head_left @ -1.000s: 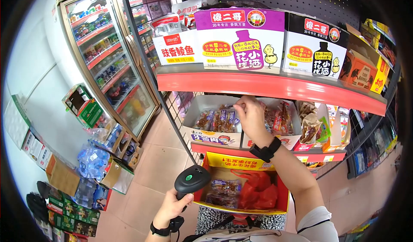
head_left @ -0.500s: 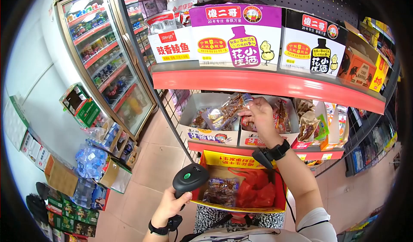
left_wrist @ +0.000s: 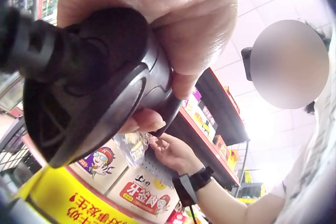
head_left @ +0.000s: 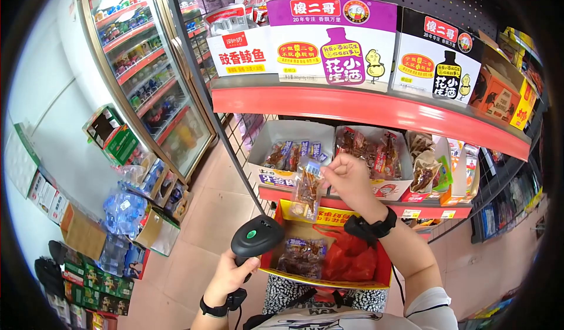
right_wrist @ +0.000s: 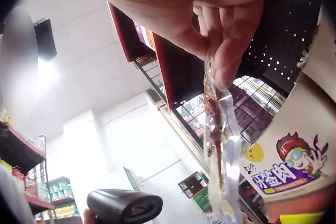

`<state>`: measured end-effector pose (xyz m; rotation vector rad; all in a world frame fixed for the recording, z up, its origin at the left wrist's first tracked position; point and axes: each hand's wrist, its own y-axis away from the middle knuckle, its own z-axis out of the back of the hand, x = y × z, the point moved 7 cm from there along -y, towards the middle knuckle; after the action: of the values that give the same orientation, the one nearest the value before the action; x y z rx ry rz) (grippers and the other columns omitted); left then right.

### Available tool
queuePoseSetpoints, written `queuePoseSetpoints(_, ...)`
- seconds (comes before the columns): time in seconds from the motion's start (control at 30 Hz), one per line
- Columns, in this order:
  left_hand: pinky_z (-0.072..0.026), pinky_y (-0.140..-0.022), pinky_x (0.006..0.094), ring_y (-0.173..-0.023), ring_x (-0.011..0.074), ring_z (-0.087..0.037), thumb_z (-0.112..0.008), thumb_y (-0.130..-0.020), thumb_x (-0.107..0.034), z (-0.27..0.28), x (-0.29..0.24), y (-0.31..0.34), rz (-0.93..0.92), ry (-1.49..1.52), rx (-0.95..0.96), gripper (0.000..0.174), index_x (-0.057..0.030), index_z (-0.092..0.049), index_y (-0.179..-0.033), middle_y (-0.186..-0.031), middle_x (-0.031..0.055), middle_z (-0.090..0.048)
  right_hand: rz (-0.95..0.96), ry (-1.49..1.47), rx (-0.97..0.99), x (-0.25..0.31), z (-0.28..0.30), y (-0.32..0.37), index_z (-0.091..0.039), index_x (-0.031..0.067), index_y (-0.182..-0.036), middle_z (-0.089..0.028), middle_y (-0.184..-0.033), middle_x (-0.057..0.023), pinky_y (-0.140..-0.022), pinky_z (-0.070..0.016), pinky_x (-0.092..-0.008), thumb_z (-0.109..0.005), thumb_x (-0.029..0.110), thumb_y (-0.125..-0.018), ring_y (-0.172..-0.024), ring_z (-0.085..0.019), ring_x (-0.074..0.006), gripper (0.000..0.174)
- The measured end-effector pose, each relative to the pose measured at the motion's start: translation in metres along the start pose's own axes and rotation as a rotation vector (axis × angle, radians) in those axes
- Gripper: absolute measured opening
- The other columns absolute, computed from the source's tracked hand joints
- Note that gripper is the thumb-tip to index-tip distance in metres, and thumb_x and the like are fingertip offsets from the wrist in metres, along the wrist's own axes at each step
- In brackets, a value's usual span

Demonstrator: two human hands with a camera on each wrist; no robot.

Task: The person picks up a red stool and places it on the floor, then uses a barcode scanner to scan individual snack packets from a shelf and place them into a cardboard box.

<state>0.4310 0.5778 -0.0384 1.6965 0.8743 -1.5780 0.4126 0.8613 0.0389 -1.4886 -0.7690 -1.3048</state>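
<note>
My left hand (head_left: 232,276) grips a black barcode scanner (head_left: 257,236) by its handle, its head tilted up at the left of the yellow carton. In the right hand (head_left: 351,180) a clear snack packet (head_left: 308,189) is pinched near its top corner between thumb and fingers. The packet hangs down in front of the shelf, over the carton's back flap; the right wrist view shows it edge-on with brown food (right_wrist: 216,129) inside. Below, the yellow carton (head_left: 382,271) holds several similar packets (head_left: 301,258) and a red plastic bag (head_left: 351,258).
Two white display boxes of packets, the left box (head_left: 261,136) and the right box (head_left: 390,187), stand on the lower shelf. A red-edged shelf (head_left: 364,110) with larger cartons juts out above. At left are a drinks fridge (head_left: 147,71) and bottled water (head_left: 124,215) on the floor.
The right hand has drawn the packet out of the left display box and brought it forward and down over the shelf edge. The left hand keeps the scanner in nearly the same place.
</note>
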Motion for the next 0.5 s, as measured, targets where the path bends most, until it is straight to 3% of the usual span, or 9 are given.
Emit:
queuePoseSetpoints(0.3, -0.0449, -0.057, 0.0229, -0.061, 0.0085, -0.054, -0.064, -0.081, -0.016, 0.000, -0.002, 0.001, 0.024, -0.017, -0.019, 0.021, -0.0003, -0.056, -0.092, -0.072, 0.0026, -0.057, -0.175, -0.040, 0.108, -0.063, -0.019, 0.020, -0.049, 0.0012, -0.078, -0.059, -0.067, -0.0043, -0.049, -0.0434, -0.0217, -0.053, 0.008, -0.085, -0.059, -0.058, -0.0087, 0.010)
queuePoseSetpoints(0.4, -0.0439, -0.055, 0.0222, -0.060, 0.0078, -0.053, -0.064, -0.080, -0.018, 0.000, -0.001, 0.001, 0.023, -0.005, -0.037, 0.022, -0.0003, -0.057, -0.091, -0.070, 0.0022, -0.058, -0.160, 0.033, 0.147, -0.072, -0.025, 0.029, -0.051, 0.0010, -0.081, -0.062, -0.071, -0.0066, -0.048, -0.0480, -0.0211, -0.051, 0.010, -0.087, -0.064, -0.062, -0.0104, 0.011)
queuePoseSetpoints(0.5, -0.0421, -0.052, 0.0215, -0.058, 0.0068, -0.052, -0.065, -0.080, -0.020, 0.003, 0.006, 0.001, 0.081, -0.086, -0.062, 0.023, -0.0004, -0.058, -0.090, -0.067, 0.0010, -0.058, -0.155, 0.040, 0.162, -0.073, -0.032, 0.035, -0.051, 0.0001, -0.082, -0.062, -0.070, -0.0063, -0.050, -0.0469, -0.0201, -0.052, 0.007, -0.086, -0.063, -0.061, -0.0101, 0.008)
